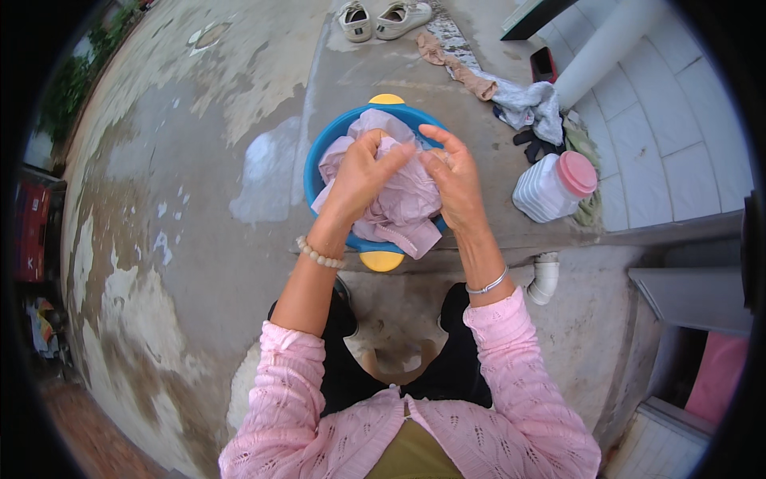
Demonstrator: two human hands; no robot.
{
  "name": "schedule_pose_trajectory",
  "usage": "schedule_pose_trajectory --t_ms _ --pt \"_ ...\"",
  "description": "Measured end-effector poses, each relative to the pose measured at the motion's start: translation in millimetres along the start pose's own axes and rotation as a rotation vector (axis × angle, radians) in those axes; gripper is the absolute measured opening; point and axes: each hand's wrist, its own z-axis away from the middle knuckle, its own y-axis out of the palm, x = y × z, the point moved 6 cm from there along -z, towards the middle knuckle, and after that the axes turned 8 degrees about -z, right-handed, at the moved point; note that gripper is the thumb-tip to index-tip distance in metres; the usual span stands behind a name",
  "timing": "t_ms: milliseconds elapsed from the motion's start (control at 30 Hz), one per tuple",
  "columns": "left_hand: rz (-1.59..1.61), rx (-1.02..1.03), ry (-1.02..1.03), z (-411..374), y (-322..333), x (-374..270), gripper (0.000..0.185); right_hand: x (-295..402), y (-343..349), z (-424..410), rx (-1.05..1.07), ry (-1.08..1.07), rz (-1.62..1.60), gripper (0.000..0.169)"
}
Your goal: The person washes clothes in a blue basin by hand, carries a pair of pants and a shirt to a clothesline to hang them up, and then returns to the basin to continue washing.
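A blue plastic basin [312, 173] with yellow handles stands on the concrete ledge before me, full of a pale pink garment [401, 197] whose zipped edge hangs over the near rim. Above the basin's left half, my left hand [365, 173] grips a fold of the garment, thumb pointing right. My right hand [453, 173] is over the right side, its fingers curled and its thumb near the cloth; something tan, perhaps cloth or skin, shows between thumb and fingers. Whether it holds the garment I cannot tell.
To the right stand a clear plastic jar [547, 185] with a pink lid, a grey cloth [529, 102], a dark glove [535, 143] and a white pipe [610, 48]. Tan stockings [458, 69] and light shoes [401, 19] lie beyond the basin. A wet patch [266, 170] is at left.
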Motion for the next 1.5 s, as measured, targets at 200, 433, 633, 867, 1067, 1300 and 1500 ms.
schedule_pose_trajectory --t_ms 200,433,633,867,1067,1300,1500 --pt "-0.715 -0.274 0.421 25.4 3.6 -51.0 0.029 9.9 -27.3 -2.5 -0.301 -0.19 -0.328 0.031" --pt "-0.501 0.034 0.082 17.2 15.0 -10.6 0.014 15.1 -17.4 0.0 -0.264 -0.232 -0.369 0.028" --pt "0.088 0.054 0.119 16.1 16.6 -14.0 0.008 8.0 -18.6 -5.4 -0.245 -0.043 -0.374 0.026" --pt "-0.133 -0.073 0.12 17.2 4.8 -7.4 0.012 18.5 -10.8 -0.5 -0.161 -0.147 -0.034 0.024" --pt "0.075 -0.233 0.18 10.6 0.6 -3.6 0.014 16.7 -13.4 -1.0 -0.156 -0.176 0.281 0.011" --pt "-0.878 -0.357 1.014 63.3 55.5 -53.7 0.03 -13.0 -18.8 -9.3 -0.14 0.018 -0.348 0.012" --pt "-0.723 -0.407 0.329 9.5 -4.7 -11.9 0.032 0.1 29.8 23.8 -0.164 -0.507 0.384 0.016"
